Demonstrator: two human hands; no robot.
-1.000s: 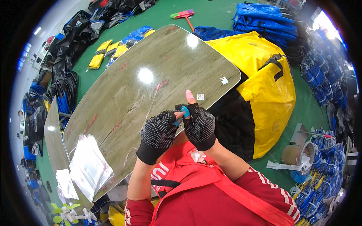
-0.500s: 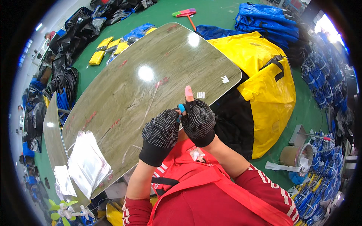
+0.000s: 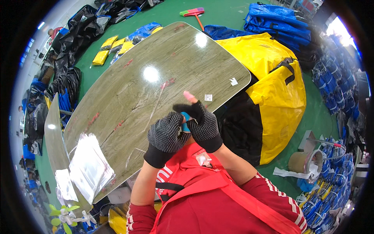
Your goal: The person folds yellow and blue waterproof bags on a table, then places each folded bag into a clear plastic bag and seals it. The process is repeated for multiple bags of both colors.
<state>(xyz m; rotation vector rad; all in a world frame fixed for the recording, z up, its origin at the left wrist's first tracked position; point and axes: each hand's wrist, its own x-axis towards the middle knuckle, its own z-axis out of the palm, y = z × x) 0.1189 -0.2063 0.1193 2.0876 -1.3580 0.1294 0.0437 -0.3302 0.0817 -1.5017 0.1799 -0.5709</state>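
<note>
Over the wood-patterned table, my two hands meet in black gloves with white dots. My left hand [image 3: 166, 132] is closed, its fingertips pressed against my right hand [image 3: 204, 126]. One digit of the right hand pokes out of its glove with a pinkish bare tip, while the other fingers are curled. Between the hands shows a small bright-blue band or strip [image 3: 186, 117]; what it is, and whether it is wrapped round a finger, I cannot make out. The wood-patterned tabletop [image 3: 128, 89] carries red smears, a white arrow sticker and a small printed label.
Clear plastic bags [image 3: 91, 165] lie at the table's left end, beside a small green-bladed fan [image 3: 64, 214]. On the right, a large yellow-and-black bag [image 3: 276, 105] rests against the table, with a tape roll [image 3: 307, 162] beyond. Blue bundles [image 3: 331, 82] and a broom [image 3: 193, 12] are farther off.
The right hand's bare fingertip has tilted left and down. A black glove finger now sticks out leftward over the left hand, and more of the blue piece shows between the hands.
</note>
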